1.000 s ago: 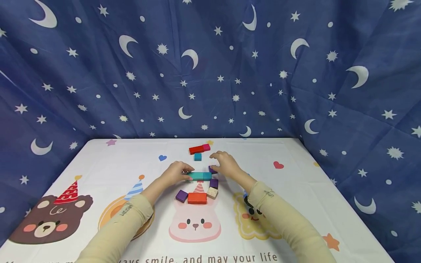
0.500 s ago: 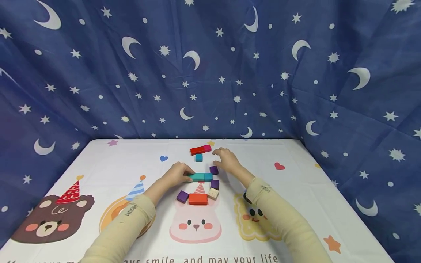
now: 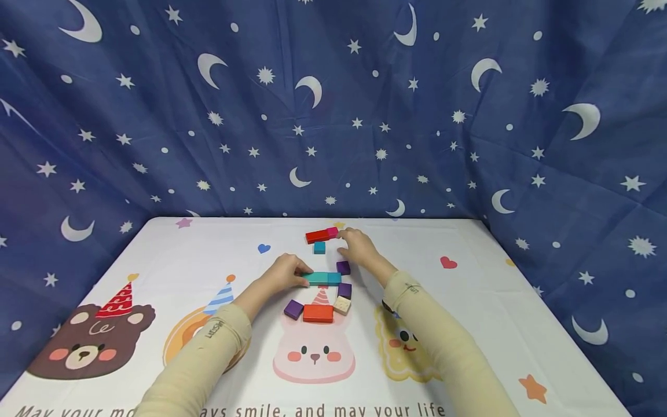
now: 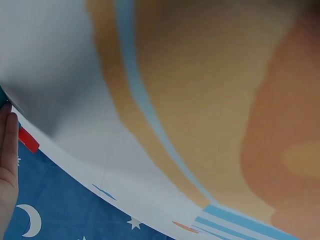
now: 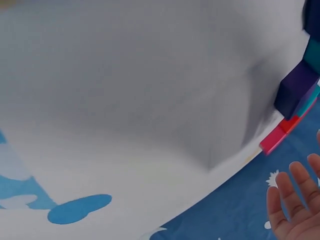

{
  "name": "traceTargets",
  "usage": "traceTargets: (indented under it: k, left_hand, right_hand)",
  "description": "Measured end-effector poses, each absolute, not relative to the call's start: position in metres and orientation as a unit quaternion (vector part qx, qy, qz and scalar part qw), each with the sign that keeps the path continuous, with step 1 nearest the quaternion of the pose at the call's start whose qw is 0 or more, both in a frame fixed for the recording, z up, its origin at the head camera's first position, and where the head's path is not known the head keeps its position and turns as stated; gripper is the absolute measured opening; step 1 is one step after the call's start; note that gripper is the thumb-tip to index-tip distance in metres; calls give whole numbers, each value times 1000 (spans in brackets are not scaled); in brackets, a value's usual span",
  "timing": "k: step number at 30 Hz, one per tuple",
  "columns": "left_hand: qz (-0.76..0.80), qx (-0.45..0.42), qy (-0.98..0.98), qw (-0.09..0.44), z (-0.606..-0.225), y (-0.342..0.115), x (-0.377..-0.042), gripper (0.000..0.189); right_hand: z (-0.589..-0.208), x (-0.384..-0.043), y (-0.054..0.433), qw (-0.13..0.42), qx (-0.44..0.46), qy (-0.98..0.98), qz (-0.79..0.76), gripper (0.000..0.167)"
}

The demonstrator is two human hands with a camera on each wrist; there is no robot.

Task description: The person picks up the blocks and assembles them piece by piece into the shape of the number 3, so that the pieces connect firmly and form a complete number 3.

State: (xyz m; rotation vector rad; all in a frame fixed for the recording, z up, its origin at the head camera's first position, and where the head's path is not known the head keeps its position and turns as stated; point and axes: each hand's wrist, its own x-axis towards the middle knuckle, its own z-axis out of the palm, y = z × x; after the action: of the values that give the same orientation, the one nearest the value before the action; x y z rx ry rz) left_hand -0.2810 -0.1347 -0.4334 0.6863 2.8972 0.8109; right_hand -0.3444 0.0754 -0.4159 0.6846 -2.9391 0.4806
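Observation:
My left hand (image 3: 281, 273) pinches the left end of a long teal block (image 3: 315, 278), thumb in front and fingers behind. A blue cube (image 3: 334, 279) adjoins that block's right end. Behind and in front of it sit two purple cubes (image 3: 343, 267). My right hand (image 3: 361, 249) reaches over the far side with parted fingers, its fingertips right beside a pink cube (image 3: 332, 232) at the end of a red block (image 3: 316, 236). In the right wrist view the right hand (image 5: 297, 202) shows extended fingers and a bare palm; the left wrist view cuts off most of the left hand (image 4: 7, 165).
A smaller blue cube (image 3: 319, 248) lies just before the red block. Nearer me are a cream cube (image 3: 341, 305), an orange-red block (image 3: 318, 313) and another purple cube (image 3: 293, 309). A starry curtain (image 3: 333, 116) hangs behind the printed white tablecloth (image 3: 469, 324).
My right hand has left the rear purple cube and moved back to the pink cube. The left hand stays at the teal block. The head view has shifted slightly.

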Motion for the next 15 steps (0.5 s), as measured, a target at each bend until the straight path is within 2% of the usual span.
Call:
traceTargets:
  k: [15]
  left_hand:
    - [275,226,934,21,-433,-135,-279,29]
  right_hand:
    - [-424,-374,72,23,188,-969,158,38]
